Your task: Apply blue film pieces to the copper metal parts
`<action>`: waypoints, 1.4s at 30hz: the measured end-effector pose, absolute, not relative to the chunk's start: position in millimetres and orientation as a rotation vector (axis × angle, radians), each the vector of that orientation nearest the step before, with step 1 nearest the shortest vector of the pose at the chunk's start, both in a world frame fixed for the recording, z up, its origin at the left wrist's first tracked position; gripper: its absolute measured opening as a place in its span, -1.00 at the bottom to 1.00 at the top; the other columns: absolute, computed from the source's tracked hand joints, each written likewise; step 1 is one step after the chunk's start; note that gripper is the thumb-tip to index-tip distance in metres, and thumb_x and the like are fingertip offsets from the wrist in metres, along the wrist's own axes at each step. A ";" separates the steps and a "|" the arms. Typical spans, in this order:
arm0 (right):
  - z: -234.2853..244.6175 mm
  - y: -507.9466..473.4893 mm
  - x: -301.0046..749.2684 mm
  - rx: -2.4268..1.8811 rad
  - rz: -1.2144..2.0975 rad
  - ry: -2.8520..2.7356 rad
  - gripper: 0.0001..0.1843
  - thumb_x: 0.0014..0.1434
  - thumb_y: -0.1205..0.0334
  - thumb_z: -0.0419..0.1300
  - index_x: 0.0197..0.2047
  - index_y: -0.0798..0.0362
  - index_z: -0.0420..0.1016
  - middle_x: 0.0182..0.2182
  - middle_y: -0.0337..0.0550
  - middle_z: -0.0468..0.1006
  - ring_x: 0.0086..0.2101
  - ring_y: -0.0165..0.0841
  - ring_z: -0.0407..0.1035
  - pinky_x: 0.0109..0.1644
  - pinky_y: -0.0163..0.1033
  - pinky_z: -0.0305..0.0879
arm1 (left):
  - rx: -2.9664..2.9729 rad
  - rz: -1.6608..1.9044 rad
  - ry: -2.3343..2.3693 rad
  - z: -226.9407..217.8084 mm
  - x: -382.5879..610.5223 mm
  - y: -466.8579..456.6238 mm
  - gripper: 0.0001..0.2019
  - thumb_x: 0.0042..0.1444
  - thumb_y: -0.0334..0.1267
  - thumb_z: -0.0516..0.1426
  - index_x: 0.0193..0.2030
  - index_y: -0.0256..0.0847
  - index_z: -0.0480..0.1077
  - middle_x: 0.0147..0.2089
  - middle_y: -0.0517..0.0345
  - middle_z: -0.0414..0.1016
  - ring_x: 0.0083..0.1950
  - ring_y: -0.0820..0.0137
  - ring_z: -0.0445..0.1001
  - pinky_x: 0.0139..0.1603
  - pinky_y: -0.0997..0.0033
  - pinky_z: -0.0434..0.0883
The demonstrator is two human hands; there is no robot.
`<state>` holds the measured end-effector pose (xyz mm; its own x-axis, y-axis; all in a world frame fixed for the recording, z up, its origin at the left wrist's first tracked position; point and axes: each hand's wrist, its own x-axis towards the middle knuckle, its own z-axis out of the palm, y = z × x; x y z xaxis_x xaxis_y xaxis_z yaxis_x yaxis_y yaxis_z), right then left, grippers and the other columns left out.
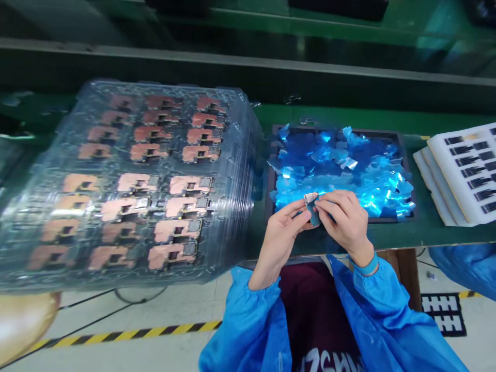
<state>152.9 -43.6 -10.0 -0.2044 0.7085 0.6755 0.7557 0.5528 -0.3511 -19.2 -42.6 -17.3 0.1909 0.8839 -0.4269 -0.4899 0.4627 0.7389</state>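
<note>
Between the hands (281, 231) (344, 217), small pinkish-silver board (309, 198)

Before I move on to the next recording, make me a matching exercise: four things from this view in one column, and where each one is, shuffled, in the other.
Things
1. Stack of clear trays
2. Blue film pieces
3. Small part
4. White trays

Places
A. Held in the left hand, with the right hand close against it
B. At the picture's right edge, with rows of black shapes on top
C. On the left of the view, with copper-coloured boards showing
D. Heaped mostly inside a dark frame, beyond the hands

Pairs: 1-C, 2-D, 3-A, 4-B
</note>
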 end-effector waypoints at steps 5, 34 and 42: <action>-5.8 -51.6 154.3 -1.081 0.005 -2.038 -0.79 0.44 0.44 0.25 0.05 -0.02 0.58 -0.09 -0.05 0.74 -0.05 -0.17 0.61 0.01 -0.03 0.62 | 0.353 1.002 0.833 -20.7 -26.2 -37.9 -0.54 -0.02 -0.17 0.60 0.02 -0.20 0.70 0.01 0.07 0.70 -0.17 0.41 0.65 -0.23 0.54 0.68; -14.3 -15.6 147.7 -1.311 0.603 -1.635 -0.73 0.53 0.12 0.20 -0.21 -0.03 0.64 -0.27 -0.14 0.69 -0.22 -0.23 0.58 -0.09 -0.13 0.51 | 0.580 1.461 1.146 -8.9 14.1 -36.6 -0.61 0.12 -0.02 0.50 -0.22 -0.24 0.48 -0.26 0.07 0.69 -0.21 0.23 0.75 -0.07 0.22 0.74; -27.0 -0.5 147.2 -1.212 0.237 -1.800 -0.72 0.56 0.26 0.13 -0.16 0.01 0.65 -0.25 -0.09 0.73 -0.18 -0.18 0.59 -0.04 -0.09 0.44 | 1.652 1.546 1.744 73.9 -105.4 -88.3 -0.79 0.43 -0.34 0.25 0.09 -0.02 0.67 -0.06 0.09 0.66 -0.01 0.29 0.62 0.09 0.23 0.59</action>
